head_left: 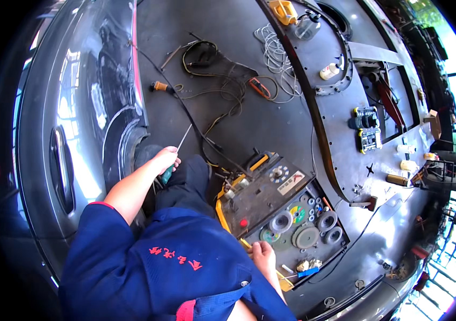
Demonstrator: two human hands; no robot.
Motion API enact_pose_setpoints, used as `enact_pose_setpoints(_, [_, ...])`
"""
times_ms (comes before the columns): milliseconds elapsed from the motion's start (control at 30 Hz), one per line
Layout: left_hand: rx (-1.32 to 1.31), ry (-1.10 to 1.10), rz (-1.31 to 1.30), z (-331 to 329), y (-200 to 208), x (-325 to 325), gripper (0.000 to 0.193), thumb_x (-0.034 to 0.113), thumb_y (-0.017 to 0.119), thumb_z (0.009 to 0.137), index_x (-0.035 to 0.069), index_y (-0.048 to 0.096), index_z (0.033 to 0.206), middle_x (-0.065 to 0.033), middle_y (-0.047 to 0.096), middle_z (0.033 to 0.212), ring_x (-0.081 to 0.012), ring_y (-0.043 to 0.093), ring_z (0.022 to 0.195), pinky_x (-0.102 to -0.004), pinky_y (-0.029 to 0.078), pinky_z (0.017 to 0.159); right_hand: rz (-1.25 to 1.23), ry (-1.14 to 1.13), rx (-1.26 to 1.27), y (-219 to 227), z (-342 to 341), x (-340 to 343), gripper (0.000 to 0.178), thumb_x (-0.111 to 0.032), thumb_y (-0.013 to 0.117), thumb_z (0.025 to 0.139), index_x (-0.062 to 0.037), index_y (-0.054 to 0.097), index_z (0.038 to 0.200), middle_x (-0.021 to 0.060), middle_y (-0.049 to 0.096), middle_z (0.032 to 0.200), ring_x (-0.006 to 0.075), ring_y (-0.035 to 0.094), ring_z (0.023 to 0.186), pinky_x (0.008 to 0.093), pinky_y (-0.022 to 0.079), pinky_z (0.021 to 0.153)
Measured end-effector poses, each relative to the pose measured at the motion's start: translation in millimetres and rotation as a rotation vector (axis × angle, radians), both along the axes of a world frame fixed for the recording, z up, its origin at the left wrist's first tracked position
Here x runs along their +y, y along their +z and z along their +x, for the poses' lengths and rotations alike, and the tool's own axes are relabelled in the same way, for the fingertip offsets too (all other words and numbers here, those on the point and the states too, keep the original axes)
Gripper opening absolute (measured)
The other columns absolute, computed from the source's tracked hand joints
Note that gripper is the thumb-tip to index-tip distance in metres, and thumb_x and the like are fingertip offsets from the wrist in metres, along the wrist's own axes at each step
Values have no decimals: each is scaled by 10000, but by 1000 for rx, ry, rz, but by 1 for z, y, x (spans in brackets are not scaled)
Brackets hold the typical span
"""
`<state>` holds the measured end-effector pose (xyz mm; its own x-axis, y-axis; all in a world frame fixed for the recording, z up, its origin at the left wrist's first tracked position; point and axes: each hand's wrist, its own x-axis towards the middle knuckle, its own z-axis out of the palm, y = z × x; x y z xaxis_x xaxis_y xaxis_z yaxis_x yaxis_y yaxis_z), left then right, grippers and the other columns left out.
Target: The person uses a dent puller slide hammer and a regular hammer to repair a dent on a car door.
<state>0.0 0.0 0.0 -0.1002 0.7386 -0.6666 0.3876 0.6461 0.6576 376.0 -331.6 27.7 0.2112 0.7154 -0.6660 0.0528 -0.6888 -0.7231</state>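
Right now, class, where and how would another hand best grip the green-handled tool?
Probably by the green handle, approached from the person's right: it juts out below the left hand, with the left forearm on its other side, and looks thicker than the slim metal shaft.

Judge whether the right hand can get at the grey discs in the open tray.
Probably yes: the right hand is at the tray's yellow edge, and the grey discs lie uncovered just beyond it.

Bright daylight at right, glare on car (84,139), bent edges
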Motion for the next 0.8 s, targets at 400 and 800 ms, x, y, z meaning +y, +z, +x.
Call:
enact_pose_setpoints(400, [-33,10,-458,8,-122,31,489,85,396,995,88,378,1483,-91,618,858,-151,550,643,-322,478,520,-874,168,-659,116,-16,-42,296,-268,598,849,14,665,911,264,701,888,452,677,904,498,522,863])
enact_pose_setpoints(800, [-60,252,-454,-93,-127,139,322,92,485,947,17,490,1260,-64,592,793,-145,561,608,-313,475,478,-807,430,-706,54,1,220,300,-276,555,900,2,658,858,198,695,820,348,652,759,440,519,743])
